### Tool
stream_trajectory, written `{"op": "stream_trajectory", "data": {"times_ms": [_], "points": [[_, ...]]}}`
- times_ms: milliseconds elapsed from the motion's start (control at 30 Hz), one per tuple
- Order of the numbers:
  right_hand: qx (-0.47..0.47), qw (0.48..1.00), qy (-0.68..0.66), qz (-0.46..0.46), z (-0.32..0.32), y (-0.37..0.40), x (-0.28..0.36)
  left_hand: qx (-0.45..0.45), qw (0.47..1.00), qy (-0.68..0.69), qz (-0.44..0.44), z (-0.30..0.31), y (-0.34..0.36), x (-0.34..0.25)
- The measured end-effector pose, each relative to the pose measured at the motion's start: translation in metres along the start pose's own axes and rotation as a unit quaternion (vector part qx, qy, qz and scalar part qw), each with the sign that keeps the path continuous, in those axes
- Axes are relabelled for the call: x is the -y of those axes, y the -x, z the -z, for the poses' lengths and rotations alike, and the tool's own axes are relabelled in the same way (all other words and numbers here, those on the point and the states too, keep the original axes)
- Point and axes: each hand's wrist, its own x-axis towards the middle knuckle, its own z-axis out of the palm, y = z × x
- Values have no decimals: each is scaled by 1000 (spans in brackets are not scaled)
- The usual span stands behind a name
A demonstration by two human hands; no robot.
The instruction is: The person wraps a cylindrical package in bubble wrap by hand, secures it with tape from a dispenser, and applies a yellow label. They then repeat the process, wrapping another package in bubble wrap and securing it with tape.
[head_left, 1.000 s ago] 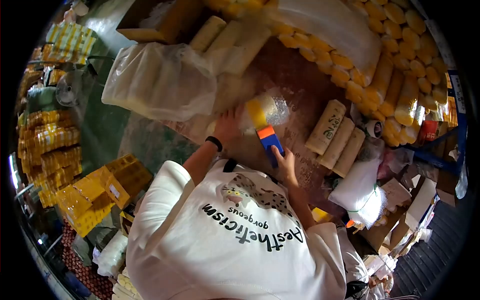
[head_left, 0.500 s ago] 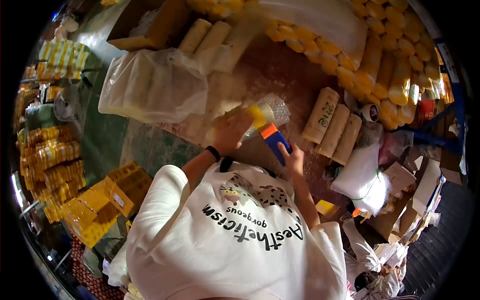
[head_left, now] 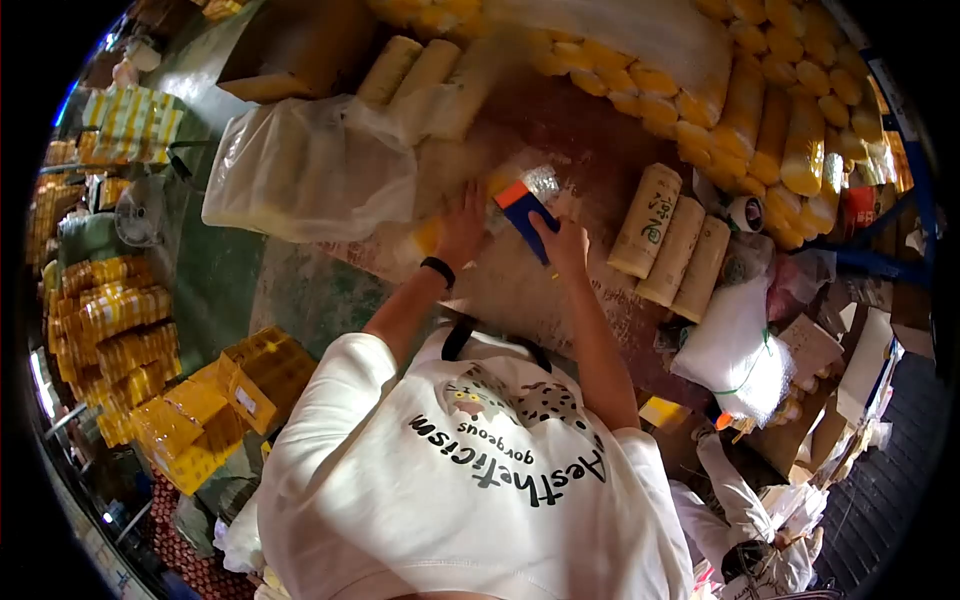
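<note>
My right hand [head_left: 563, 243] grips a blue tape dispenser [head_left: 526, 218] with an orange end, held tilted over the worktop [head_left: 520, 295]. My left hand [head_left: 463, 228], a black band on its wrist, lies with fingers stretched out over a blurred, yellowish wrapped bundle [head_left: 427, 238]. Parts of the bundle show on both sides of that hand; the rest is hidden under it. A piece of bubble wrap [head_left: 542, 180] shows just beyond the dispenser's orange end.
Three paper-wrapped cylinders [head_left: 654, 220], one with green writing, lie to the right. A plastic-covered stack [head_left: 300, 170] and a cardboard box [head_left: 295, 50] stand at the left. Yellow-ended packs [head_left: 740, 110] are piled behind. Another person's sleeve [head_left: 725, 470] shows low right.
My right hand has moved forward and slightly left with the dispenser, which is now nearer my left hand. My left hand has flattened over the bundle. Less bubble wrap is visible.
</note>
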Motion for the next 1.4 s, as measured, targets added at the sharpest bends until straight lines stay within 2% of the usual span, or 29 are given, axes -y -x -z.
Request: {"op": "stream_trajectory", "data": {"times_ms": [100, 167, 267, 300, 367, 433, 467, 567, 600, 667, 733, 800, 833, 867, 967, 1067, 1167, 1267, 1400], "points": [[36, 999, -7, 9, 2, -15, 14, -41, 998, -41, 24, -15, -5, 0], [26, 999, -30, 34, 1, -10, 15, -72, 997, -35, 25, -29, -9, 5], [18, 997, -51, 59, -9, 0, -5, 60, 997, 25, 49, 7, -20, 12], [12, 996, -60, 63, -12, 8, -12, 34, 998, 35, 39, 4, -22, 16], [13, 993, -115, 11, -4, 29, -17, -14, 998, 56, 15, -8, -21, 24], [-18, 991, -136, -8, -14, 28, -50, -18, 995, 94, 7, -7, -26, 30], [-9, 995, -103, 8, -19, 21, -62, -19, 993, 115, 2, -6, -29, 31], [-26, 998, 59, 14, -19, 2, -31, 26, 993, 118, 1, -13, -38, 37], [8, 997, 77, -21, -18, -5, -22, 59, 989, 137, 3, -5, -41, 41], [18, 997, 63, -40, -12, -1, -9, 119, 977, 176, 6, 11, -50, 50], [54, 993, 77, -76, 9, 10, 14, 114, 974, 194, -21, 14, -42, 53], [43, 993, 106, -34, 10, 22, -5, 95, 956, 276, -38, 2, -25, 51], [39, 992, 121, -14, 11, 25, -13, 77, 933, 349, -39, -19, -13, 47], [97, 982, 153, -53, 19, 27, -7, 59, 905, 420, -39, -32, 0, 42], [109, 983, 146, -25, 15, 20, -13, 34, 976, 213, 41, -12, 21, 19], [91, 995, 51, 7, -3, 0, -8, -95, 987, 121, 45, -4, 41, 4], [85, 992, 72, 52, -6, -11, 35, -62, 989, 48, 126, -25, 28, 10], [108, 994, 11, 18, -13, -14, 32, 33, 964, 223, 140, 2, 13, 28], [111, 994, 26, 2, 11, 12, 20, 50, 968, 215, 117, 8, 6, 34]]}}
